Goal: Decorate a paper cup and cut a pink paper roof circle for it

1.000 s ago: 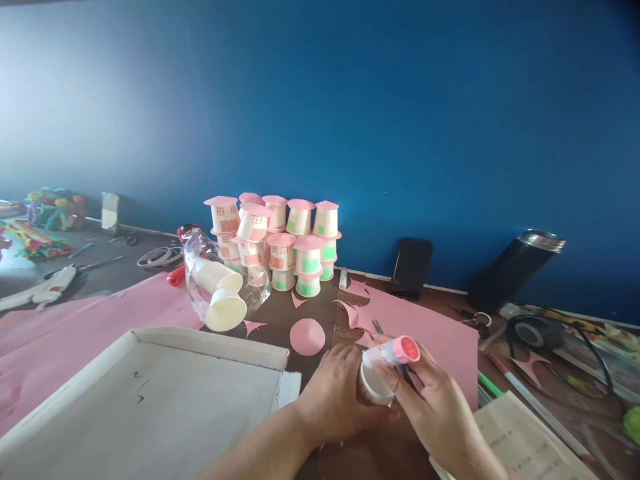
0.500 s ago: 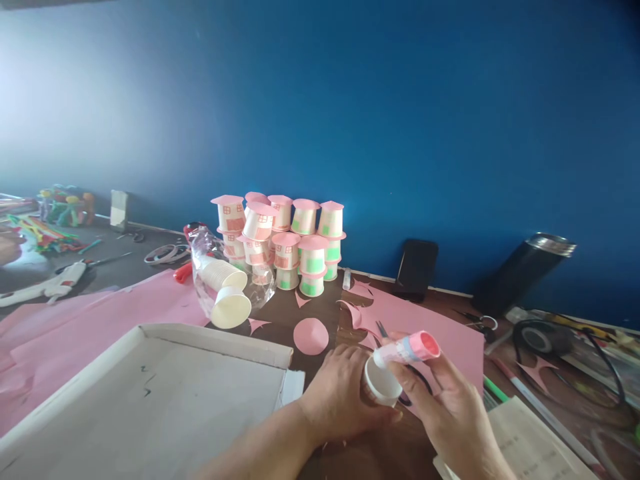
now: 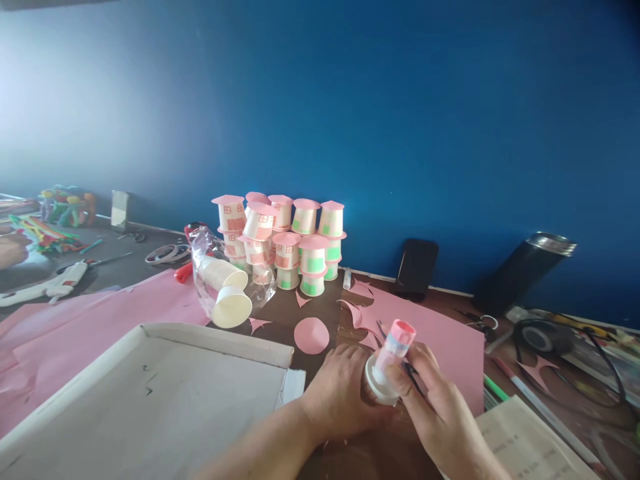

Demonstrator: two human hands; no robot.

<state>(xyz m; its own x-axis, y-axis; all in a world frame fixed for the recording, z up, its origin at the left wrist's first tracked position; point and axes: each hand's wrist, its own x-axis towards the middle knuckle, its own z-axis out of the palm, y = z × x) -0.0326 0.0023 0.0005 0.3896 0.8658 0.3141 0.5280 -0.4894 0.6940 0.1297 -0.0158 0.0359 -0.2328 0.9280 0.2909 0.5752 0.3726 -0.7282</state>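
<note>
My left hand (image 3: 345, 387) is wrapped round a white paper cup (image 3: 376, 385), standing bottom up on the table. In my right hand (image 3: 435, 400) is a glue stick (image 3: 395, 347) with a pink end, held nearly upright, its lower end against the cup's raised base. Just beyond my left hand lies a pink paper disc (image 3: 311, 335). Farther back stand stacked paper cups (image 3: 287, 250) with drawn windows and doors and pink paper roofs. Scissors partly show behind my right hand.
A shallow white box lid (image 3: 215, 373) fills the front left. More cups (image 3: 233, 307) spill from a clear bag. Pink sheets (image 3: 425, 327) and scraps lie about. A phone (image 3: 417, 269) and a black flask (image 3: 525, 273) lean on the wall; a glue gun (image 3: 53, 285) lies left.
The glue stick has turned from a slanting position to nearly upright over the cup's base. My left hand stays round the cup.
</note>
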